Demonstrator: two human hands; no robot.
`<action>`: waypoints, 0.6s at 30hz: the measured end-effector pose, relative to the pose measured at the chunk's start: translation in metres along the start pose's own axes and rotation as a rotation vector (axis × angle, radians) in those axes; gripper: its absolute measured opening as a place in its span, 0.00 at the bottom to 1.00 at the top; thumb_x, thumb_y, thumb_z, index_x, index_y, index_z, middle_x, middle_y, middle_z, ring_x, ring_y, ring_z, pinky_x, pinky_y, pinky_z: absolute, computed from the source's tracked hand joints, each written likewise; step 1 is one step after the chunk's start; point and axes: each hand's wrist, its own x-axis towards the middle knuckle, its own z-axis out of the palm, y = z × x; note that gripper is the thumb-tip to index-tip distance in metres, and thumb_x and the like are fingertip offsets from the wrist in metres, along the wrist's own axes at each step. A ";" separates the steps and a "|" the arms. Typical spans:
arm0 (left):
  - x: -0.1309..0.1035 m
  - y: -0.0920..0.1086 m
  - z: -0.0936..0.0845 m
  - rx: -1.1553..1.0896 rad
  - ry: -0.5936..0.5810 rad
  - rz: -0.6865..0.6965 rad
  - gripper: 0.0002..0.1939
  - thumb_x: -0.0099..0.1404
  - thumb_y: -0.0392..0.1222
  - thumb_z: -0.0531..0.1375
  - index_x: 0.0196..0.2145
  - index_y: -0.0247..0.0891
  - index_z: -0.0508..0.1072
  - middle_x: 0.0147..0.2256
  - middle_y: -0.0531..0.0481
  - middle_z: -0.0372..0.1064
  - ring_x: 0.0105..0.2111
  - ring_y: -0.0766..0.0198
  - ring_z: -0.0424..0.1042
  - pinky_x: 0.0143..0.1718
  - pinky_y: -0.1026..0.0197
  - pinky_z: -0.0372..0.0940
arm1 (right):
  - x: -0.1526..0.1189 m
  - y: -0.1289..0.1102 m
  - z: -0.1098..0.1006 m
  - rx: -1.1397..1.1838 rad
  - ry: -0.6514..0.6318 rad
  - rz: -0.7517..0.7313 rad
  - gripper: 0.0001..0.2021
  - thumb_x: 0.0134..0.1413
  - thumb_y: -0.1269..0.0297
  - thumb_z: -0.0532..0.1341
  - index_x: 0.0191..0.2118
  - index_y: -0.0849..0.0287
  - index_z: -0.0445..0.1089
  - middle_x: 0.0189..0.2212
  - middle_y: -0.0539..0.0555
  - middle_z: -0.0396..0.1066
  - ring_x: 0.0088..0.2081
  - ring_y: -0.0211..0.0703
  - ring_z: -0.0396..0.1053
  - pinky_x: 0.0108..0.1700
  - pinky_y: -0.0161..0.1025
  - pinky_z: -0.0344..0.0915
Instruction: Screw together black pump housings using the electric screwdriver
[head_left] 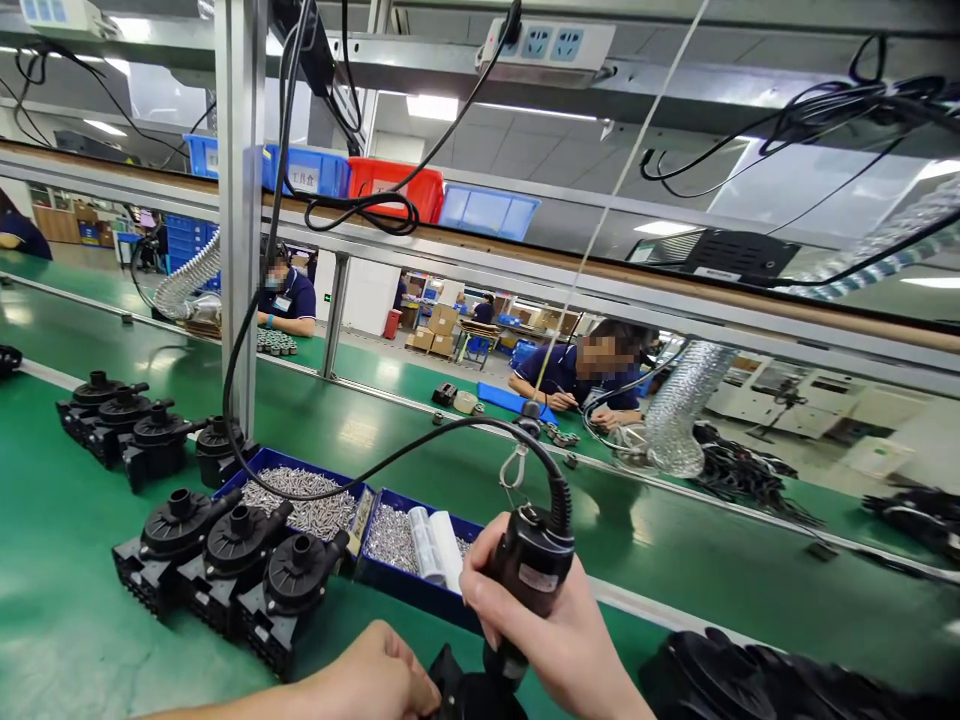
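Observation:
My right hand (577,640) is wrapped round a black electric screwdriver (536,565), held upright with its cable curving up and left. The tool's lower end stands over a black plastic housing (476,698), partly cut off by the bottom edge. Whether the tip touches it is hidden. My left hand (382,668) is closed at the housing's left side, fingertips against it. Just beyond the hands are two blue bins: the left bin (274,458) holds many long screws (307,500), the right bin (420,592) small screws (390,535) and two white cylinders (435,545).
Several black pump-like units (232,550) stand in rows at left. More black parts (735,675) lie at lower right. A metal post (238,220) rises behind the bins, and a cord (622,190) hangs to the screwdriver. Across the green bench (420,460), a co-worker (585,370) works.

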 end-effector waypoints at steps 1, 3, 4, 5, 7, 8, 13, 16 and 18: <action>-0.001 0.002 0.001 -0.024 -0.010 -0.024 0.20 0.47 0.43 0.63 0.11 0.42 0.54 0.11 0.60 0.44 0.12 0.74 0.40 0.18 0.60 0.31 | 0.000 0.000 0.001 -0.002 0.006 0.001 0.21 0.55 0.47 0.76 0.33 0.58 0.71 0.20 0.46 0.66 0.21 0.36 0.59 0.26 0.37 0.56; -0.004 0.007 0.002 -0.062 -0.009 -0.079 0.20 0.45 0.42 0.63 0.12 0.43 0.52 0.11 0.60 0.43 0.12 0.75 0.39 0.18 0.61 0.30 | 0.000 -0.001 0.002 0.001 0.015 0.002 0.21 0.55 0.47 0.76 0.32 0.57 0.71 0.20 0.46 0.66 0.21 0.36 0.59 0.26 0.37 0.56; -0.006 0.010 0.002 -0.077 -0.009 -0.109 0.21 0.45 0.42 0.63 0.12 0.43 0.51 0.11 0.60 0.43 0.12 0.75 0.39 0.18 0.61 0.30 | 0.000 -0.001 0.002 0.008 0.022 0.000 0.21 0.55 0.47 0.76 0.32 0.57 0.71 0.20 0.46 0.66 0.21 0.36 0.59 0.26 0.36 0.56; -0.008 0.013 0.001 -0.093 -0.009 -0.139 0.21 0.45 0.41 0.63 0.12 0.43 0.50 0.11 0.60 0.43 0.12 0.75 0.39 0.18 0.61 0.29 | 0.000 -0.001 0.002 0.016 0.026 -0.003 0.20 0.55 0.48 0.76 0.33 0.58 0.71 0.19 0.46 0.66 0.20 0.36 0.59 0.25 0.36 0.56; -0.015 0.020 -0.001 -0.125 -0.002 -0.187 0.21 0.45 0.42 0.66 0.14 0.43 0.52 0.12 0.61 0.45 0.13 0.75 0.39 0.19 0.61 0.29 | 0.000 -0.001 0.002 0.036 0.028 -0.003 0.20 0.53 0.50 0.78 0.33 0.58 0.71 0.19 0.46 0.66 0.20 0.35 0.60 0.25 0.35 0.57; -0.018 0.024 -0.002 -0.139 -0.006 -0.198 0.21 0.45 0.43 0.67 0.16 0.43 0.54 0.12 0.61 0.46 0.13 0.75 0.39 0.19 0.62 0.29 | 0.000 -0.001 0.001 0.047 0.026 0.001 0.20 0.51 0.51 0.79 0.33 0.58 0.72 0.19 0.45 0.67 0.20 0.35 0.60 0.25 0.34 0.57; -0.032 0.036 -0.001 -0.107 -0.092 -0.194 0.22 0.41 0.49 0.73 0.19 0.43 0.62 0.13 0.63 0.48 0.15 0.76 0.39 0.19 0.64 0.31 | 0.003 0.002 -0.011 0.112 -0.033 0.013 0.21 0.50 0.51 0.79 0.34 0.59 0.72 0.22 0.47 0.69 0.19 0.34 0.63 0.24 0.34 0.58; -0.031 0.029 0.004 -0.074 -0.056 -0.219 0.20 0.40 0.47 0.73 0.22 0.42 0.65 0.13 0.64 0.51 0.15 0.76 0.40 0.20 0.64 0.32 | 0.006 0.007 -0.020 0.175 -0.097 -0.035 0.20 0.50 0.51 0.79 0.35 0.58 0.72 0.24 0.48 0.72 0.19 0.33 0.63 0.24 0.34 0.59; -0.028 0.020 0.008 -0.045 0.019 -0.219 0.19 0.41 0.44 0.74 0.28 0.42 0.69 0.15 0.64 0.56 0.15 0.74 0.45 0.20 0.65 0.36 | 0.007 0.011 -0.023 0.199 -0.165 -0.076 0.18 0.52 0.53 0.78 0.35 0.58 0.73 0.26 0.49 0.73 0.18 0.33 0.62 0.23 0.34 0.60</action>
